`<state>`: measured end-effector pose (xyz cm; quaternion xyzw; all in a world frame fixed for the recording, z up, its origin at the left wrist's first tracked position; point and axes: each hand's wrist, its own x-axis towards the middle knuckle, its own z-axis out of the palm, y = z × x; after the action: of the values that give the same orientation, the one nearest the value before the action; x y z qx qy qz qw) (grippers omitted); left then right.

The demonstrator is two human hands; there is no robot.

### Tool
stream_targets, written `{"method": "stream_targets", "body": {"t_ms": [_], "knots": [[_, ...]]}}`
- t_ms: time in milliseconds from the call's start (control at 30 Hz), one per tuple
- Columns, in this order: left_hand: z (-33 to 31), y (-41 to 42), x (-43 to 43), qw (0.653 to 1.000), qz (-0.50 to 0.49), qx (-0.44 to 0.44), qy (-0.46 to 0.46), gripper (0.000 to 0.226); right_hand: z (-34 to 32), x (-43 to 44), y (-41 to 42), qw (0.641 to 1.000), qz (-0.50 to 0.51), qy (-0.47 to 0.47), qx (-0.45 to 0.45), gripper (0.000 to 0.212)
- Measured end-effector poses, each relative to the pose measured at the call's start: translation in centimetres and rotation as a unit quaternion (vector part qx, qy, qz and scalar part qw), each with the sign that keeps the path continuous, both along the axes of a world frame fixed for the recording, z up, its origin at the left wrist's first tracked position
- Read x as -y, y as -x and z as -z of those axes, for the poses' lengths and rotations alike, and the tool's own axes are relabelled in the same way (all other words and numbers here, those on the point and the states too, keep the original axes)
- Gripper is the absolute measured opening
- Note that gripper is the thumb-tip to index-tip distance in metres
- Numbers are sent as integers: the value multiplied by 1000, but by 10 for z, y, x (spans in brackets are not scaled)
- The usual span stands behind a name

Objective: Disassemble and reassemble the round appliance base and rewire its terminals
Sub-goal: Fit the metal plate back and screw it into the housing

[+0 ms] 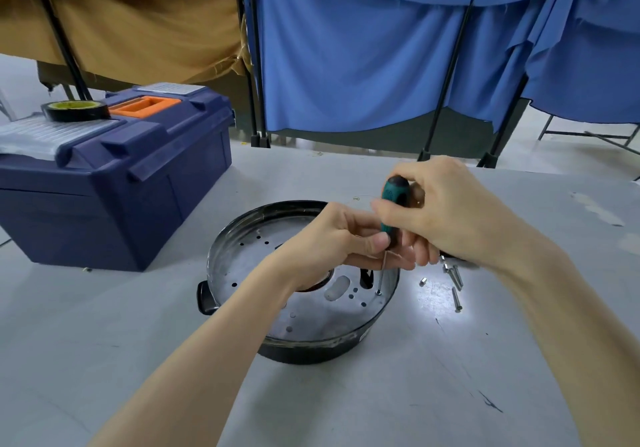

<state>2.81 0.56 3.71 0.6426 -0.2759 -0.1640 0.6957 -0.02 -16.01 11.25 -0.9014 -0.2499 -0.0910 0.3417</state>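
The round appliance base (242, 252), a black bowl with a perforated metal plate inside, sits in the middle of the grey table. My right hand (450, 211) grips the green and black handle of a screwdriver (393, 204), held upright. Its thin shaft runs down to a screw (379, 293) at the plate's right rim. My left hand (332, 242) pinches the lower end of the handle, thumb against it, above the plate's centre hole. The hands hide the middle of the plate.
Several loose long screws (456, 282) and a small nut (423, 282) lie on the table just right of the base. A dark blue toolbox (114, 183) stands at the left, with a roll of black tape (74, 110) on its lid. Blue and tan cloth screens hang behind.
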Motion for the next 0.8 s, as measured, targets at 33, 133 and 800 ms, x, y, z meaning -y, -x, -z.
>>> {"method": "stream_targets", "body": {"t_ms": [33,133,800], "knots": [[1,0,-1,1000,-2,8,-7,22,4,-3,-2,1000,19,-13,7,26],[4,5,5,998,-37,38,-30,16,15,-16,-9,986,147,-6,78,39],[17,12,-16,735,-260,207,-591,62,39,42,-30,953,219,-207,-31,19]]}}
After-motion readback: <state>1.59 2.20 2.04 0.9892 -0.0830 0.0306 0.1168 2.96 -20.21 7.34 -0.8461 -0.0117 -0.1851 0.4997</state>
